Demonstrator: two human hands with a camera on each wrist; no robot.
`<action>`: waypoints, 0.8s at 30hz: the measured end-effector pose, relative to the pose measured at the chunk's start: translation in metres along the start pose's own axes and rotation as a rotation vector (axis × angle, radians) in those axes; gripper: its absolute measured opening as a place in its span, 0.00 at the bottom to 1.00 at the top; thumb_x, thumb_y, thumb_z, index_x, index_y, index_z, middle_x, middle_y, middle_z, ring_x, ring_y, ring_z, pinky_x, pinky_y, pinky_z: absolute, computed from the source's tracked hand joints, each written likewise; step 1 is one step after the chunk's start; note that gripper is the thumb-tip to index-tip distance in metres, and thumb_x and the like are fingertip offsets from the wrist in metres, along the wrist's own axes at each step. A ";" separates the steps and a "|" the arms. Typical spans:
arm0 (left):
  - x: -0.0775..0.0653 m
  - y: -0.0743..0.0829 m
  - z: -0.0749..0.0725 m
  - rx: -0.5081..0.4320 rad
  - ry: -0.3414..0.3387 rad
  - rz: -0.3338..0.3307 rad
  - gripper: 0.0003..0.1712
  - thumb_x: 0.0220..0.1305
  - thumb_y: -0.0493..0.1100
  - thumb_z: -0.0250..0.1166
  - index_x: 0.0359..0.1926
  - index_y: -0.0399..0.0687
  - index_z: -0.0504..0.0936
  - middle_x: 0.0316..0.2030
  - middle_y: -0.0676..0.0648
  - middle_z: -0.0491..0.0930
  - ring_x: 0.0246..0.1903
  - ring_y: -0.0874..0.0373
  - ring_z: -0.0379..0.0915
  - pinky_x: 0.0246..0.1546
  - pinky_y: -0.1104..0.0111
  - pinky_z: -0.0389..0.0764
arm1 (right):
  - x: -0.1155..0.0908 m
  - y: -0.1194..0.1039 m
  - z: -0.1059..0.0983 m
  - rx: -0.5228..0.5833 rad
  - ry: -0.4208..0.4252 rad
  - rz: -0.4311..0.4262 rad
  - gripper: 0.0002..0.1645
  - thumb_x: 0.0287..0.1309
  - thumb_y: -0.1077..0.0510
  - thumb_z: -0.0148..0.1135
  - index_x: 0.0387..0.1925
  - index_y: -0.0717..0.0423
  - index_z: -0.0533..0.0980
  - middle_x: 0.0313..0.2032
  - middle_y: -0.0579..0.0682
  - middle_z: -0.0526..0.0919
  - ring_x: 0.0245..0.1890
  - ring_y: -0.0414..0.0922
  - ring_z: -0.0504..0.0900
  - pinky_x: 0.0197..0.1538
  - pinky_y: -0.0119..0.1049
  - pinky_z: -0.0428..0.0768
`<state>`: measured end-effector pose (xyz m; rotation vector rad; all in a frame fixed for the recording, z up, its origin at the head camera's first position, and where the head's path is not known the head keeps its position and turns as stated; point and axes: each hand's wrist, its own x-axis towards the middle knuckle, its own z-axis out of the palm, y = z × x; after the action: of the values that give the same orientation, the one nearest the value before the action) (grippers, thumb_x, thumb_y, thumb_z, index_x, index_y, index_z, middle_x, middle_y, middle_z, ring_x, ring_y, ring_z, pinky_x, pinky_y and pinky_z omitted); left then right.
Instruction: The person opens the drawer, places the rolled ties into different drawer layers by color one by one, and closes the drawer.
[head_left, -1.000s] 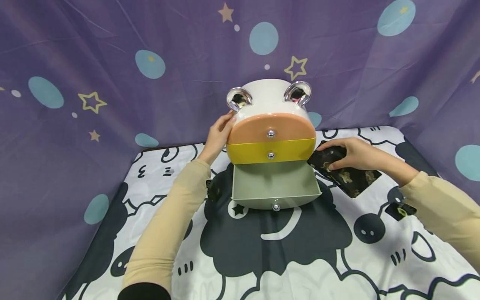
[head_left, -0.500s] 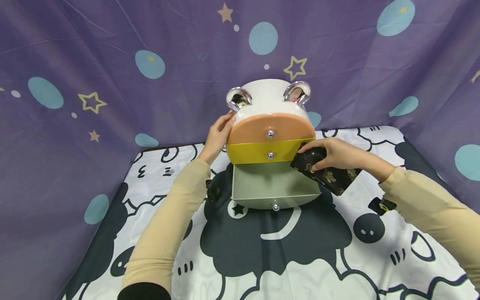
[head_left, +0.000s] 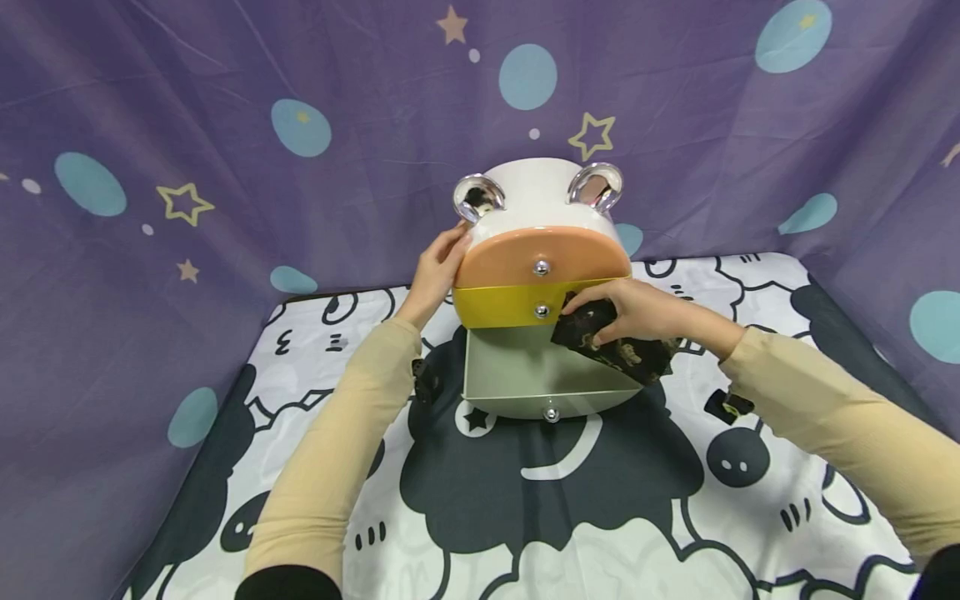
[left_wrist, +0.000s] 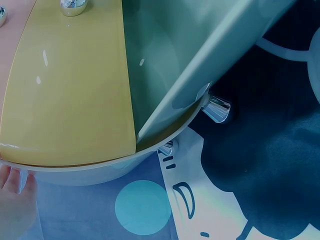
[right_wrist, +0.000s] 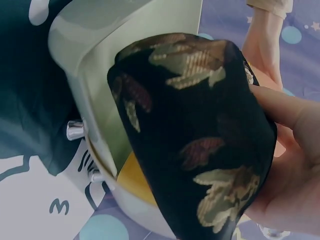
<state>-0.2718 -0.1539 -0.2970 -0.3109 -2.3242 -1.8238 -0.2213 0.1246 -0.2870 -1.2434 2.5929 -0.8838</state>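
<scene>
A white storage box (head_left: 534, 196) with two silver ring-shaped ears stands on the table. Its peach drawer (head_left: 502, 260) and yellow drawer (head_left: 491, 307) are closed, while the green bottom drawer (head_left: 510, 362) is pulled out. My left hand (head_left: 437, 271) rests on the box's left side, fingertips against it near the peach drawer. Between thumb and fingers, my right hand (head_left: 637, 310) pinches a black pouch-like fabric item with gold flowers (head_left: 630, 354), tilted over the right part of the green drawer. In the right wrist view, that black pouch (right_wrist: 185, 125) covers much of the box.
Under the box lies a white cloth (head_left: 600, 550) with a black cartoon print. A purple curtain (head_left: 360, 167) with stars and dots hangs close behind. Short silver feet (left_wrist: 217, 109) show beneath the box in the left wrist view.
My right hand has carried the black pouch leftward, from beside the box to over the open green drawer. The left hand and the box have stayed in place.
</scene>
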 end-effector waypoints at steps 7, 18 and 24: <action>-0.010 0.018 0.002 0.013 0.002 -0.004 0.21 0.65 0.41 0.51 0.56 0.33 0.68 0.61 0.44 0.63 0.60 0.56 0.57 0.58 0.76 0.61 | 0.014 -0.003 0.010 -0.038 -0.022 -0.044 0.28 0.35 0.70 0.68 0.46 0.57 0.76 0.47 0.54 0.77 0.44 0.47 0.74 0.45 0.41 0.75; 0.005 -0.009 -0.001 0.009 0.009 0.013 0.22 0.64 0.46 0.53 0.56 0.39 0.70 0.60 0.49 0.64 0.59 0.61 0.59 0.57 0.76 0.62 | 0.024 -0.011 0.018 -0.092 -0.047 -0.056 0.30 0.33 0.70 0.69 0.45 0.55 0.77 0.49 0.55 0.77 0.49 0.51 0.74 0.49 0.43 0.74; 0.005 -0.008 0.000 0.008 0.011 0.016 0.22 0.64 0.45 0.53 0.56 0.39 0.70 0.60 0.50 0.64 0.59 0.62 0.59 0.58 0.76 0.61 | 0.028 -0.013 0.022 -0.098 -0.085 -0.045 0.30 0.34 0.69 0.69 0.46 0.54 0.76 0.51 0.56 0.75 0.50 0.52 0.73 0.48 0.43 0.75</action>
<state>-0.2784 -0.1557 -0.3034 -0.3170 -2.3142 -1.8036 -0.2232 0.0877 -0.2944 -1.3388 2.5784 -0.7028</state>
